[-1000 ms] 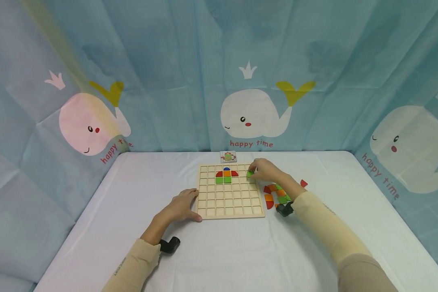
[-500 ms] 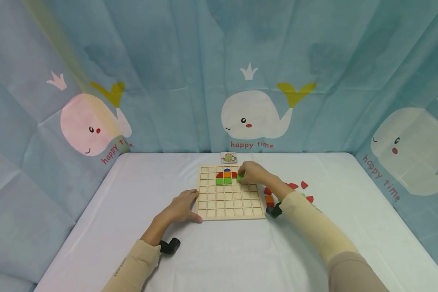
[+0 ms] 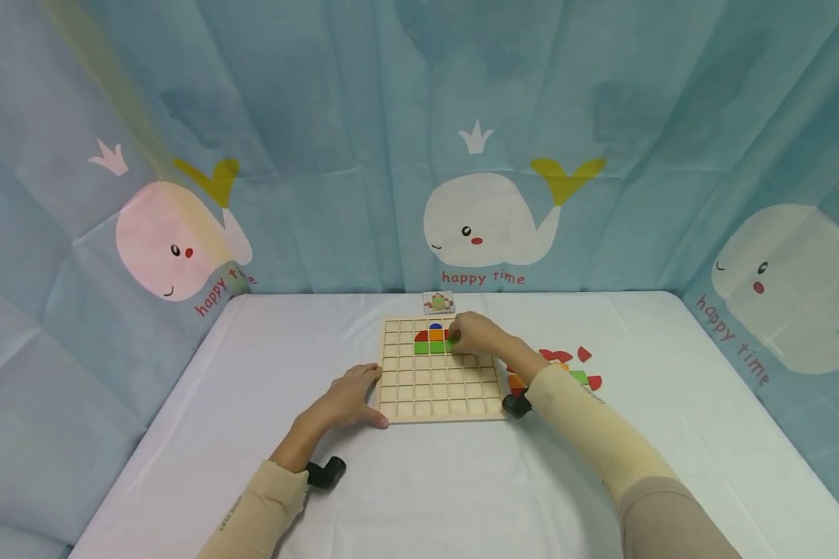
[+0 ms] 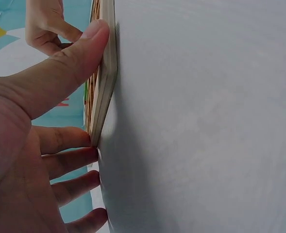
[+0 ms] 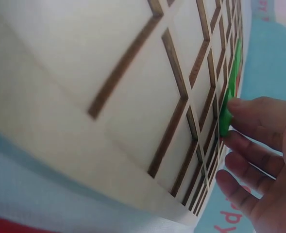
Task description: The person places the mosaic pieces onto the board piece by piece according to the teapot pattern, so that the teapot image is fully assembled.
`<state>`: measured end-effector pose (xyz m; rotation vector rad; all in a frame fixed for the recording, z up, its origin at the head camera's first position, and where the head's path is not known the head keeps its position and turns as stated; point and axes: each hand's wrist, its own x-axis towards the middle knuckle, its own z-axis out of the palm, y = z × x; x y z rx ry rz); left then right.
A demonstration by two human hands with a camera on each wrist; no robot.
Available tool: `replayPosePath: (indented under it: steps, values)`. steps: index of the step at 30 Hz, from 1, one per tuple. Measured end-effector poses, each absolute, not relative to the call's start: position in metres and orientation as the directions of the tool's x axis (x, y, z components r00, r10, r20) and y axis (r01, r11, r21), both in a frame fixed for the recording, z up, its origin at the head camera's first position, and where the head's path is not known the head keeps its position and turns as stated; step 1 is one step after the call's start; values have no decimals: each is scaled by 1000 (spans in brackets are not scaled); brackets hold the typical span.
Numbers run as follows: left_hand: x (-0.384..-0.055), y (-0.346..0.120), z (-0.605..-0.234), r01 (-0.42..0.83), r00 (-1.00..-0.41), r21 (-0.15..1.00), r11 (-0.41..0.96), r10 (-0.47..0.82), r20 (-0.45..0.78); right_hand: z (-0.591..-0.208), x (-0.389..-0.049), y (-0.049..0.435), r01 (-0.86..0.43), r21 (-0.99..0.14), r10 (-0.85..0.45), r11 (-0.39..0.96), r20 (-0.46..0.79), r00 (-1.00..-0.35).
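Just below and right of the head view's centre, the right hand (image 3: 478, 334) is pinching a green tile (image 5: 224, 119) at the grid board (image 3: 439, 390); fingers are hiding whether it is sitting flush. The left hand (image 3: 346, 394) is lying spread against the board's left edge. The tile is looking light, stiff, perhaps slippery, favouring an edge grip.

My head view faces forward, down over the table (image 3: 419, 489); both wrist views, close in, share the board (image 3: 439, 390).
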<state>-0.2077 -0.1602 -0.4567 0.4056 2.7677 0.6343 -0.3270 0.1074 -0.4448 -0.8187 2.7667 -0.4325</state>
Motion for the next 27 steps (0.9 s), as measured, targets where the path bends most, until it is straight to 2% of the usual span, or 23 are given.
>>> replayPosePath:
  steps: [8, 21, 27]
  values:
    - [-209, -160, -457, 210, -923, 454, 866, 329, -201, -444, -326, 102, -495, -350, -563, 796, -125, -817]
    - [-208, -159, -460, 204, -926, 450, 869, 321, -201, -450, -324, 101, -569, -306, -608, 763, -42, -793]
    - [-209, -160, -460, 214, -924, 448, 868, 329, -196, -447, -323, 104, -531, -345, -577, 774, -37, -816]
